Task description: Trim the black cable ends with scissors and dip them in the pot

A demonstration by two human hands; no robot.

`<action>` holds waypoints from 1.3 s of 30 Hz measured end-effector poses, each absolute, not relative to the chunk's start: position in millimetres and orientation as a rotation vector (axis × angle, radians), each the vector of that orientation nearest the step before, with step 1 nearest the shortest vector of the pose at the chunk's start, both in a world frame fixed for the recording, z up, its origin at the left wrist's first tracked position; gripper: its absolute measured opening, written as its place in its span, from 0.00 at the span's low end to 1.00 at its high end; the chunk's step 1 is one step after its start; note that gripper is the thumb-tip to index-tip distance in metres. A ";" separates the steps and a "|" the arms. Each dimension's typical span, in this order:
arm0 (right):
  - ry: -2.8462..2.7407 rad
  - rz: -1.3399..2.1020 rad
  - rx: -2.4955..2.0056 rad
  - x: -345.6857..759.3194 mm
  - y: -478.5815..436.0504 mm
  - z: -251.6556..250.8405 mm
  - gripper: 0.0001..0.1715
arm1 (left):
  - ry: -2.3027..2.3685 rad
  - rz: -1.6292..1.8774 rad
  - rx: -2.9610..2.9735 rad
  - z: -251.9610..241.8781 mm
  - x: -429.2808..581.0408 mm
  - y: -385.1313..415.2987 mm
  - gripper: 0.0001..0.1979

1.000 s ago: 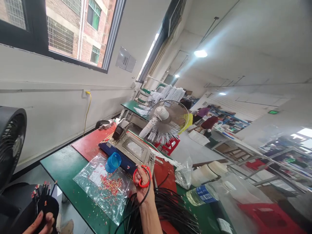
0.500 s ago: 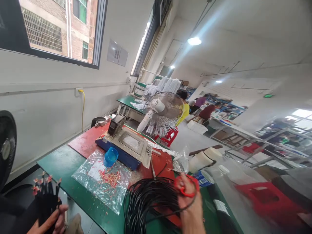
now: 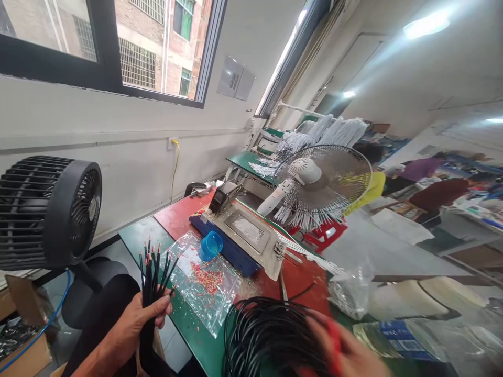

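While the left hand (image 3: pixel 137 320) grips a bundle of black red-tipped wires (image 3: pixel 151 275) off the near edge of the green workbench (image 3: pixel 137 234), the blurred right hand (image 3: pixel 346 352), grip indiscernible, lies against a black cable coil (image 3: pixel 267 335); snagged loops could slide off.

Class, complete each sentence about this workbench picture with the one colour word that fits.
1. The left hand grips a bundle of wires whose tips are ____.
2. The small cup on the clear plastic bag is ____.
3. The blurred right hand is over a coil of cable coloured ____.

Missing words: red; blue; black.
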State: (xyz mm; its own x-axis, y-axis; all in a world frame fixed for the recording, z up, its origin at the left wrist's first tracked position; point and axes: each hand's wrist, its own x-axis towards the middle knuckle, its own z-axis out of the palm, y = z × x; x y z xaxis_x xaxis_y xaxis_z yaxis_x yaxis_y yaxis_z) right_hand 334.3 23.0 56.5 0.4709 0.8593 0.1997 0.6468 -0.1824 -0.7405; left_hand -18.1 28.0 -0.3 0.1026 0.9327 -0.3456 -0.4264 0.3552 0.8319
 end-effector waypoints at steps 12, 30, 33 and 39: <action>-1.286 1.788 -1.024 147.0 65.7 -12.9 0.21 | 1.064 1.026 0.917 7.0 -3.1 25.5 0.14; -2.176 1.198 -1.373 174.5 72.1 -12.4 0.19 | 1.372 1.166 0.711 -10.9 1.0 45.4 0.22; -2.177 1.184 -1.422 175.2 72.2 -14.1 0.22 | 1.391 1.135 0.746 -10.0 2.7 46.5 0.22; -2.136 1.227 -1.384 177.8 72.5 -17.5 0.26 | 1.407 1.100 0.800 -13.5 2.9 48.7 0.21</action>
